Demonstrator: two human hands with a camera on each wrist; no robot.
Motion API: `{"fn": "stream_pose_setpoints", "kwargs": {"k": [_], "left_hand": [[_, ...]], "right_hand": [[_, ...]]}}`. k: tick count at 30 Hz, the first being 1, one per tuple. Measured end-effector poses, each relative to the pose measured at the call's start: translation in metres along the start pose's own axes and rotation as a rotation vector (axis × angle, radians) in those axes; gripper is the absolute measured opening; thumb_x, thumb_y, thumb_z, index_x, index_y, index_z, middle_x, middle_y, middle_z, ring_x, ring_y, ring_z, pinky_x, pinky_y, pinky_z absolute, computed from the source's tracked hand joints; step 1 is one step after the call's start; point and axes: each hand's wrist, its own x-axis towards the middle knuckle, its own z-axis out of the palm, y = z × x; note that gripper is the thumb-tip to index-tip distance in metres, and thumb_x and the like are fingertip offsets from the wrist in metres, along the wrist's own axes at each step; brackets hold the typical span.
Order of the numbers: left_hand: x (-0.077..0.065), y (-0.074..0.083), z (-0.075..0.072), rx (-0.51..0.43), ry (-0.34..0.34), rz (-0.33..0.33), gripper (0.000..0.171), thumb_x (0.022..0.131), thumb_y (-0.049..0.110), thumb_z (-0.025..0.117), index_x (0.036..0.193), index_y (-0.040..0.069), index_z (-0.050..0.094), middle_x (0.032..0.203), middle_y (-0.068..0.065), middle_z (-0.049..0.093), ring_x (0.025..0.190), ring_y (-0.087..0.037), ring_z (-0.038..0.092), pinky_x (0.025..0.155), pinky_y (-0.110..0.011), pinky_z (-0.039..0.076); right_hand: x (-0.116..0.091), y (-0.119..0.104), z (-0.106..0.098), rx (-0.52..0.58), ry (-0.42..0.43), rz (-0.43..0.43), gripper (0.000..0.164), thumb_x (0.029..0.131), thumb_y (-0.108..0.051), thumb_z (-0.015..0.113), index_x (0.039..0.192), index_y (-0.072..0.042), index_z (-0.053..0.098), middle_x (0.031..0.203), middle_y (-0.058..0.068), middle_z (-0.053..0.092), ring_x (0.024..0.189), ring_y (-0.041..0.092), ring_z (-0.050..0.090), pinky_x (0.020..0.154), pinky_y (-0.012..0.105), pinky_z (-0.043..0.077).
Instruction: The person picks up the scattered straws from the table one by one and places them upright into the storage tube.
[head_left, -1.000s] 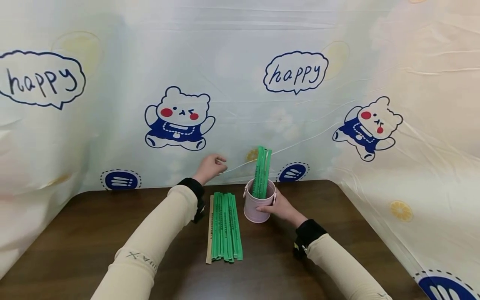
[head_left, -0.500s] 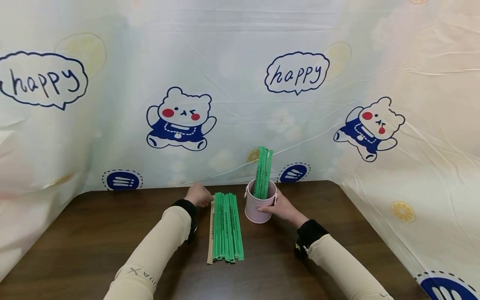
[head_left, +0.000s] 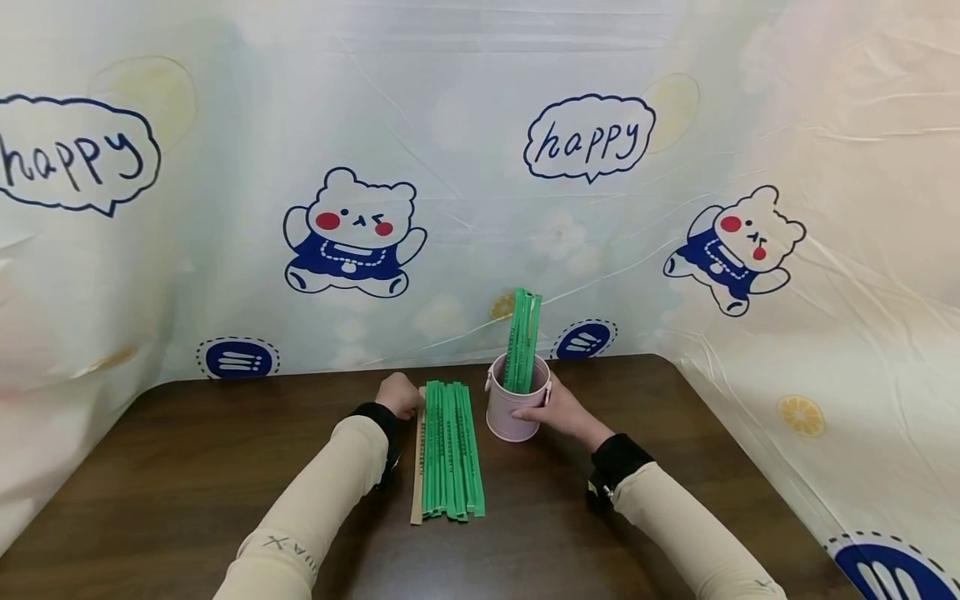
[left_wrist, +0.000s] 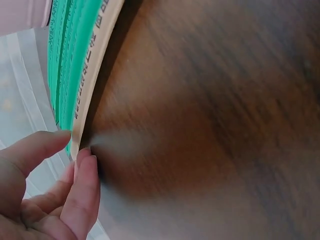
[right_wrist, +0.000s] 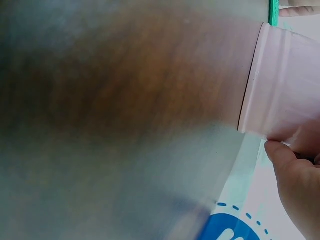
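A row of slim green wrapped sticks (head_left: 450, 450) with dark print lies on the table, and one tan wrapped stick (head_left: 417, 475) lies along its left side. At the far end of the tan stick is my left hand (head_left: 399, 395); in the left wrist view its thumb (left_wrist: 47, 145) and fingers pinch the stick's edges. My right hand (head_left: 562, 410) grips the side of a pink pail (head_left: 513, 419), its thumb across the front. Several green sticks (head_left: 522, 337) stand in the pail, leaning slightly; their lower ends are hidden.
The dark wooden table (head_left: 285, 450) reaches back to a printed cloth wall (head_left: 480, 167) with bears and "happy" bubbles. Another cloth side (head_left: 862, 350) rises at the right. The pail stands just right of the row's far end.
My left hand has come down from above the table's back edge to the far end of the tan stick and pinches it. My right hand and the pail stay put.
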Motion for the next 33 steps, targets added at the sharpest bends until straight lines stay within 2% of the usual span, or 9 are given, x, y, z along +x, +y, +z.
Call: {"fn": "stream_pose_setpoints", "kwargs": {"k": [3, 7, 10, 13, 16, 21, 27, 29, 33], "left_hand": [[0.001, 0.0, 0.0, 0.001, 0.009, 0.003, 0.028, 0.085, -0.004, 0.064, 0.059, 0.005, 0.057, 0.052, -0.002, 0.052, 0.051, -0.015, 0.056, 0.051, -0.026, 0.052], [0.003, -0.002, 0.004, 0.019, 0.027, 0.003, 0.036, 0.084, -0.004, 0.063, 0.054, 0.01, 0.05, 0.049, 0.0, 0.046, 0.047, -0.013, 0.049, 0.047, -0.023, 0.044], [0.004, -0.003, 0.008, 0.055, 0.031, -0.011, 0.037, 0.087, -0.002, 0.063, 0.055, 0.01, 0.049, 0.049, 0.0, 0.045, 0.046, -0.013, 0.045, 0.047, -0.023, 0.04], [0.004, -0.004, 0.01, 0.083, 0.028, -0.038, 0.031, 0.089, 0.0, 0.065, 0.061, 0.007, 0.054, 0.051, -0.002, 0.047, 0.047, -0.014, 0.045, 0.048, -0.025, 0.04], [0.004, -0.006, 0.011, 0.078, 0.038, -0.057, 0.021, 0.088, 0.002, 0.067, 0.068, 0.002, 0.061, 0.056, -0.004, 0.052, 0.048, -0.014, 0.05, 0.049, -0.026, 0.046], [0.005, -0.009, 0.004, -0.016, 0.058, -0.057, 0.01, 0.086, 0.003, 0.068, 0.083, -0.007, 0.066, 0.071, -0.013, 0.061, 0.055, -0.019, 0.064, 0.057, -0.032, 0.06], [0.007, -0.014, -0.007, -0.125, 0.042, -0.094, 0.032, 0.09, 0.006, 0.067, 0.112, -0.017, 0.062, 0.111, -0.031, 0.062, 0.08, -0.033, 0.072, 0.071, -0.037, 0.064], [0.009, -0.016, -0.01, -0.162, 0.038, -0.116, 0.042, 0.093, 0.007, 0.065, 0.125, -0.019, 0.055, 0.122, -0.034, 0.058, 0.088, -0.035, 0.073, 0.078, -0.038, 0.064], [0.012, -0.015, -0.017, -0.228, 0.016, -0.134, 0.055, 0.096, 0.006, 0.058, 0.141, -0.02, 0.042, 0.134, -0.037, 0.052, 0.105, -0.041, 0.071, 0.091, -0.042, 0.062]], "right_hand": [[0.0, -0.002, -0.001, -0.002, -0.004, -0.005, 0.098, 0.087, -0.016, 0.082, 0.161, -0.009, 0.017, 0.157, 0.022, 0.041, 0.141, 0.042, 0.046, 0.12, 0.062, 0.037], [0.0, -0.003, -0.001, -0.001, 0.0, -0.014, 0.098, 0.087, -0.016, 0.082, 0.16, -0.009, 0.017, 0.157, 0.022, 0.041, 0.141, 0.042, 0.046, 0.12, 0.063, 0.037], [-0.001, -0.001, 0.0, 0.005, 0.001, -0.023, 0.099, 0.086, -0.016, 0.083, 0.16, -0.008, 0.018, 0.156, 0.022, 0.042, 0.141, 0.042, 0.047, 0.12, 0.062, 0.037], [-0.003, 0.0, 0.002, 0.007, -0.004, -0.029, 0.1, 0.086, -0.016, 0.084, 0.16, -0.007, 0.018, 0.156, 0.023, 0.042, 0.14, 0.042, 0.047, 0.12, 0.062, 0.037], [-0.004, 0.002, 0.003, 0.008, -0.009, -0.033, 0.1, 0.086, -0.018, 0.084, 0.16, -0.007, 0.017, 0.155, 0.023, 0.042, 0.14, 0.042, 0.047, 0.12, 0.062, 0.038], [-0.002, 0.001, 0.003, 0.018, -0.005, -0.039, 0.099, 0.086, -0.016, 0.084, 0.16, -0.009, 0.019, 0.155, 0.022, 0.043, 0.14, 0.042, 0.047, 0.12, 0.063, 0.038], [0.0, -0.001, 0.002, 0.021, 0.003, -0.036, 0.099, 0.085, -0.012, 0.084, 0.16, -0.009, 0.019, 0.156, 0.022, 0.043, 0.141, 0.042, 0.047, 0.121, 0.062, 0.036], [0.0, -0.002, 0.002, 0.015, 0.004, -0.03, 0.099, 0.085, -0.013, 0.084, 0.16, -0.009, 0.019, 0.156, 0.022, 0.043, 0.141, 0.041, 0.047, 0.121, 0.062, 0.036], [-0.001, -0.003, 0.001, -0.001, 0.008, -0.023, 0.099, 0.085, -0.014, 0.084, 0.16, -0.008, 0.019, 0.155, 0.022, 0.044, 0.14, 0.041, 0.048, 0.121, 0.062, 0.037]]}}
